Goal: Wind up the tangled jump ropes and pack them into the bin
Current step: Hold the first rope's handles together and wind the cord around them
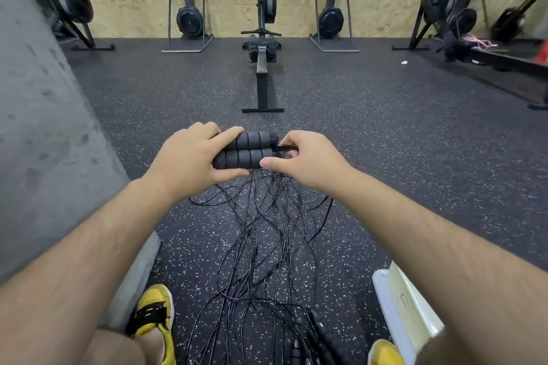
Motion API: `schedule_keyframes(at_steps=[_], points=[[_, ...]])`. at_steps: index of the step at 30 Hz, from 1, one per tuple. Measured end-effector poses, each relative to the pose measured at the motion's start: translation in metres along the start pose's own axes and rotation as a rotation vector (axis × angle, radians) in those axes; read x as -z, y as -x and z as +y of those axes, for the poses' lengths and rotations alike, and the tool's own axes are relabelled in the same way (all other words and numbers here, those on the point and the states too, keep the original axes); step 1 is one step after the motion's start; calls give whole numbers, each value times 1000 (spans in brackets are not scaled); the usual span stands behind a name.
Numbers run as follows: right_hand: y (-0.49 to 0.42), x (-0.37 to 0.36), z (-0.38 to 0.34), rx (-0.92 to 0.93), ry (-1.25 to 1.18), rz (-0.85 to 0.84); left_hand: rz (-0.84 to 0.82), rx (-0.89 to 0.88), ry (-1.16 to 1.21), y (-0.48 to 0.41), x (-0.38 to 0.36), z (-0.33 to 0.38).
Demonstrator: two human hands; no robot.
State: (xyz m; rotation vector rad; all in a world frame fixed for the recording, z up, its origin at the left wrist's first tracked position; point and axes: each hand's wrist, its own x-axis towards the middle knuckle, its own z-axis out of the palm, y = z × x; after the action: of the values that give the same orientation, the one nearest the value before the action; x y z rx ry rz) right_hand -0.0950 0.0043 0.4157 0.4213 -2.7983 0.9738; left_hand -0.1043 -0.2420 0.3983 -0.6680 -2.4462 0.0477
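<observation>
My left hand (189, 157) grips two black foam jump rope handles (249, 149), held side by side and level above the floor. My right hand (305, 157) pinches the thin black cord (284, 147) at the handles' right end. A tangle of thin black cords (267, 246) hangs from the handles and spreads over the speckled floor toward my feet. More black handles (314, 341) lie on the floor near the bottom. The pale rim of a bin (406, 305) shows at the lower right, partly hidden by my right forearm.
A grey concrete wall (44, 127) runs along my left. A rowing machine (262, 68) stands straight ahead, with other exercise machines (189, 18) along the plywood wall. My yellow shoes (154, 317) are on either side of the cords.
</observation>
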Motion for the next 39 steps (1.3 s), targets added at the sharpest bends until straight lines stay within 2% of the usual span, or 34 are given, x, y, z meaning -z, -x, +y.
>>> schedule_keyframes(at_steps=[6,17,20,23,27,29,35,39], points=[[2,0,-5,61,69,36,-5,13,-29,0,-2,3],[-2,-10,-16,-152,-61,55,4,10,-80,-2,0,3],[-2,-9,-19,-241,-159,33,15,1,-89,-3,0,4],[0,-3,-23,-336,-368,-14,46,-17,-104,-5,2,7],[-2,2,-27,-507,-646,69,100,-31,-134,-8,4,11],[-4,1,-27,-514,-695,99,104,-21,-127,-8,4,12],[-3,-5,-26,-335,-404,149,62,57,-38,-4,1,13],[0,-8,-22,34,65,158,19,86,-30,-2,2,10]])
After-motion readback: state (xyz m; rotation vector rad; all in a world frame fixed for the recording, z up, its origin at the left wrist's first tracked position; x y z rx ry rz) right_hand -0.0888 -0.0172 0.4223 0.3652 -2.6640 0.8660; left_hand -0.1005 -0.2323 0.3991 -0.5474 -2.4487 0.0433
